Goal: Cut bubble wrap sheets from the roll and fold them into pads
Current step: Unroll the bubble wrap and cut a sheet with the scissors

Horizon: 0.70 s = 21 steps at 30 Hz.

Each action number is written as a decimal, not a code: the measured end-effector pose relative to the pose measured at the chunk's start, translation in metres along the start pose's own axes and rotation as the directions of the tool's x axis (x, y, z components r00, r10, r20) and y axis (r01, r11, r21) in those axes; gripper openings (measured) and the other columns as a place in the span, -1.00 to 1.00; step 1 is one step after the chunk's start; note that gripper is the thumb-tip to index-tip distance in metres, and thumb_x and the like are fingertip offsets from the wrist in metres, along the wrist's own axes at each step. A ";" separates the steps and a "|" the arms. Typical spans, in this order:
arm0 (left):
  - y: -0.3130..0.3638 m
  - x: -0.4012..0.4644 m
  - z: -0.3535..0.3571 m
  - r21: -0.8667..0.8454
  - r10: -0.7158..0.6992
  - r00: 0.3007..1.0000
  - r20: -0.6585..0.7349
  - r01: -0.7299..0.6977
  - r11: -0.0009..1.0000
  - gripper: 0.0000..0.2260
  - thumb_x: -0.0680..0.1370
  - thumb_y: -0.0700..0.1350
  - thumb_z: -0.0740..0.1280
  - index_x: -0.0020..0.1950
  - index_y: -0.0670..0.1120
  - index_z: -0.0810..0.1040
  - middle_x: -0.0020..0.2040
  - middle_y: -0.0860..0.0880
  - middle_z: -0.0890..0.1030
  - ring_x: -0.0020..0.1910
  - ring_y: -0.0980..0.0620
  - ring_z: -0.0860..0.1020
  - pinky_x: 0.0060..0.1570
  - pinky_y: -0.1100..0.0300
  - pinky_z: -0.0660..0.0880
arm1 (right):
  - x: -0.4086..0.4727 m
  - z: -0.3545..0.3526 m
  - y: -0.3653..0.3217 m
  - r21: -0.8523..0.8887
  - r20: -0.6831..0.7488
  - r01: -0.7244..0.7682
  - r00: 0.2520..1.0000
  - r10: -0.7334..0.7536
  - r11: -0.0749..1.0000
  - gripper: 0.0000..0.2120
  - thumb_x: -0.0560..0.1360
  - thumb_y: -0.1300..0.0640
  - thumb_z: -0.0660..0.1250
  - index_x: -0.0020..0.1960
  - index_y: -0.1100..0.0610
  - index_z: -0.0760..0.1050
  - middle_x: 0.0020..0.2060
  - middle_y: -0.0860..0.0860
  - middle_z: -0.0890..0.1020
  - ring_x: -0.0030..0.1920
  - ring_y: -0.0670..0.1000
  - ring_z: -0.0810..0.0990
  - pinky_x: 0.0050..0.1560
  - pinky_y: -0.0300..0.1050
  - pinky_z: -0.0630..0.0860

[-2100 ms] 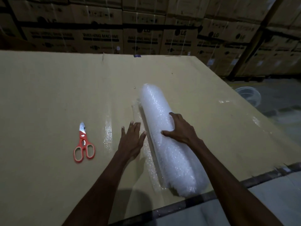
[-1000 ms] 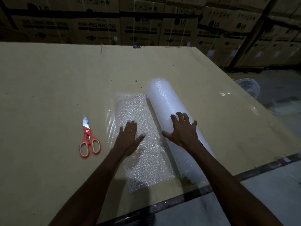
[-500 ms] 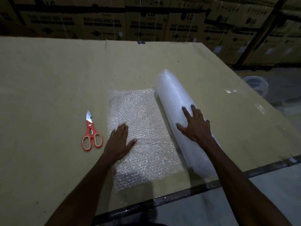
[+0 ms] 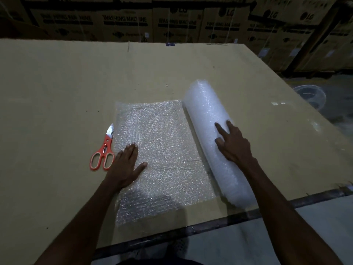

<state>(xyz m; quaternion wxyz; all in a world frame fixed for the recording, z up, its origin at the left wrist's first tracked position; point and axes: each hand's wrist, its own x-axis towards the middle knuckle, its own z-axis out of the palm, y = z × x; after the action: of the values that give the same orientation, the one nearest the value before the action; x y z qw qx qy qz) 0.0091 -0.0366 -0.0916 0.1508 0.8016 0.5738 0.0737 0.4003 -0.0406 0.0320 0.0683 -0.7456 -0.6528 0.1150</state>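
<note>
Since two seconds ago the white cylindrical bubble wrap roll (image 4: 214, 134) has travelled to the right, and a flat stretch of clear bubble wrap sheet (image 4: 162, 153) now lies unrolled where only a narrow strip showed before; the sheet's left edge has reached the scissors. The right hand (image 4: 232, 144) rests on top of the roll about midway along it, fingers spread and fairly straight, gripping nothing. The left hand (image 4: 127, 165) lies palm down on the sheet's left part, fingers straight and together, thumb out to the side, pressing the sheet flat rather than holding it. The sheet is still joined to the roll along its right edge and reaches close to the near edge of the table. A pair of orange-handled scissors with a short steel blade (image 4: 103, 151) lies closed just left of the sheet, its handles beside the left hand, its tip pointing away. All this sits on a large tan cardboard-covered table (image 4: 57, 102). Beyond the far edge stand stacked brown cardboard cartons printed "WASHING MACHINE" (image 4: 124, 22), and to the far right a pale round tub (image 4: 309, 94) sits on the floor.
</note>
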 end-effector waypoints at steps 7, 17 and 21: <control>0.015 0.003 -0.003 0.053 -0.065 0.998 0.022 0.064 0.997 -0.11 0.48 0.37 -0.24 0.64 -0.21 -0.04 0.65 -0.17 -0.05 0.63 -0.10 -0.09 0.55 -0.08 -0.15 | 0.000 0.013 0.004 -0.069 0.057 0.010 0.998 -0.006 0.998 -0.17 0.55 -0.39 0.20 0.65 -0.23 -0.16 0.65 -0.01 -0.19 0.63 0.19 -0.10 0.46 0.47 0.15; -0.004 -0.012 -0.026 -0.041 -0.083 0.984 -0.156 0.077 0.996 -0.14 0.57 0.41 -0.15 0.63 -0.21 0.02 0.65 -0.14 0.00 0.63 -0.07 -0.05 0.55 -0.04 -0.10 | 0.011 -0.008 -0.059 -0.008 -0.237 0.137 0.962 -0.135 0.991 -0.18 0.56 -0.25 0.31 0.65 0.11 0.10 0.59 0.17 0.23 0.56 0.21 0.23 0.42 0.31 0.32; -0.060 -0.035 -0.039 -0.039 -0.174 0.970 -0.170 0.169 0.985 -0.14 0.56 0.40 -0.22 0.62 -0.22 0.07 0.63 -0.19 0.09 0.61 -0.14 0.06 0.52 -0.18 0.03 | -0.004 0.030 -0.153 0.145 -0.191 0.277 0.950 -0.248 0.950 -0.44 0.57 -0.12 0.39 0.46 0.16 0.45 0.38 0.14 0.53 0.35 0.18 0.52 0.25 0.08 0.46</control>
<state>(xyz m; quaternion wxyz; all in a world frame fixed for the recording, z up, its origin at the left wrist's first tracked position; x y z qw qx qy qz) -0.0681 -0.0455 -0.0722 0.1162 0.7377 0.6508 0.1366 0.2457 -0.0252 0.0424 0.2018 -0.6504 -0.7260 0.0958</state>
